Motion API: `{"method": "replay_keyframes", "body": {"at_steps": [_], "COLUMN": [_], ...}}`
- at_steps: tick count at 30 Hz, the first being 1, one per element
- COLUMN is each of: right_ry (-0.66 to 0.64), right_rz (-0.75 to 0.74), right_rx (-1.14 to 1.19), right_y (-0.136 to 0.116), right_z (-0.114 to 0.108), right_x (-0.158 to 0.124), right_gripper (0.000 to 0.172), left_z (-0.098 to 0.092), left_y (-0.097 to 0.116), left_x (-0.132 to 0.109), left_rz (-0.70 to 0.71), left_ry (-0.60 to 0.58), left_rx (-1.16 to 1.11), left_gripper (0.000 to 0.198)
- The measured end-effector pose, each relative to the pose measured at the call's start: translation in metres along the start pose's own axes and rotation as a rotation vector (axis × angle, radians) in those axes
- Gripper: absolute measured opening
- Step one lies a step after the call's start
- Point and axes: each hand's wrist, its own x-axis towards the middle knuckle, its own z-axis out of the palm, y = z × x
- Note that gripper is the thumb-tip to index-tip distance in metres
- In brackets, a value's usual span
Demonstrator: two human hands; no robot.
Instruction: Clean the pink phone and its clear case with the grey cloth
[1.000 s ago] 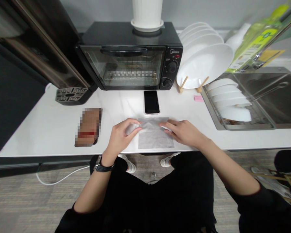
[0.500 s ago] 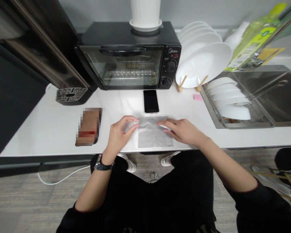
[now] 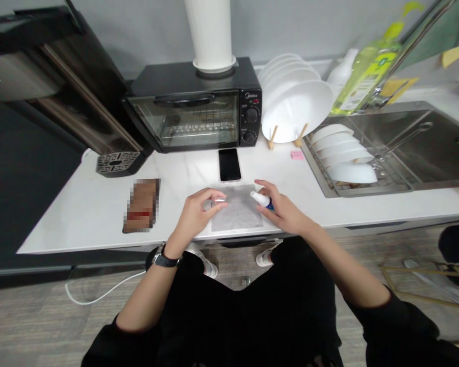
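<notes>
A thin grey cloth (image 3: 237, 216) lies flat on the white counter near its front edge. At its left side, my left hand (image 3: 199, 211) pinches a small, shiny, clear piece (image 3: 220, 200) between thumb and fingertips; its exact kind does not show. Over the cloth's right side, my right hand (image 3: 285, 206) is closed around a small bottle (image 3: 260, 199) with a white nozzle and a blue body. The nozzle points left, and the palm hides most of the body. A dark-screened phone (image 3: 229, 164) lies just behind the cloth.
A black toaster oven (image 3: 193, 107) stands behind, with a white pot (image 3: 210, 35) on top. White plates (image 3: 294, 112) stand in a rack at right, beside the sink (image 3: 424, 153). A blurred-out flat item (image 3: 141, 206) lies left, below a drink machine (image 3: 118, 163).
The view has shifted. My right hand has lifted off the cloth and turned, so the bottle's white nozzle and blue body now show. My left hand keeps its pinch.
</notes>
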Motion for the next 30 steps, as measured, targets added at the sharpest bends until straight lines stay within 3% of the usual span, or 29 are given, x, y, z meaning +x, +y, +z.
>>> {"method": "replay_keyframes", "body": {"at_steps": [4, 7, 14, 16, 19, 22, 23, 25, 30], "right_ry": [0.049, 0.102, 0.123, 0.178, 0.334, 0.341, 0.331, 0.365, 0.519], "right_rz": [-0.062, -0.100, -0.218, -0.217, -0.076, 0.040, 0.034, 0.016, 0.014], "right_rx": [0.090, 0.078, 0.064, 0.074, 0.113, 0.161, 0.182, 0.153, 0.095], "right_y": [0.004, 0.007, 0.000, 0.000, 0.014, 0.051, 0.066, 0.094, 0.128], "right_z": [0.014, 0.017, 0.011, 0.011, 0.004, -0.014, -0.021, -0.033, -0.038], "right_x": [-0.003, -0.003, -0.007, -0.007, 0.005, 0.036, 0.049, 0.075, 0.103], "right_gripper": [0.061, 0.063, 0.054, 0.049, 0.039, 0.047, 0.057, 0.059, 0.068], "left_z": [0.016, 0.024, 0.031, 0.031, 0.024, 0.011, 0.008, 0.005, 0.021], "left_y": [0.046, 0.069, 0.077, 0.072, 0.057, 0.031, 0.020, -0.002, -0.042], "left_x": [0.031, 0.051, 0.066, 0.064, 0.066, 0.083, 0.091, 0.109, 0.129], "left_rz": [0.196, 0.255, 0.164, 0.151, 0.127, 0.054, 0.017, -0.059, -0.077], "left_ry": [-0.143, -0.265, -0.394, -0.370, -0.276, -0.143, -0.082, -0.029, 0.066], "left_rx": [0.034, 0.102, 0.096, 0.053, 0.065, 0.145, 0.203, 0.305, 0.329], "left_gripper": [0.018, 0.009, 0.010, 0.021, 0.047, 0.033, 0.030, 0.029, 0.033]}}
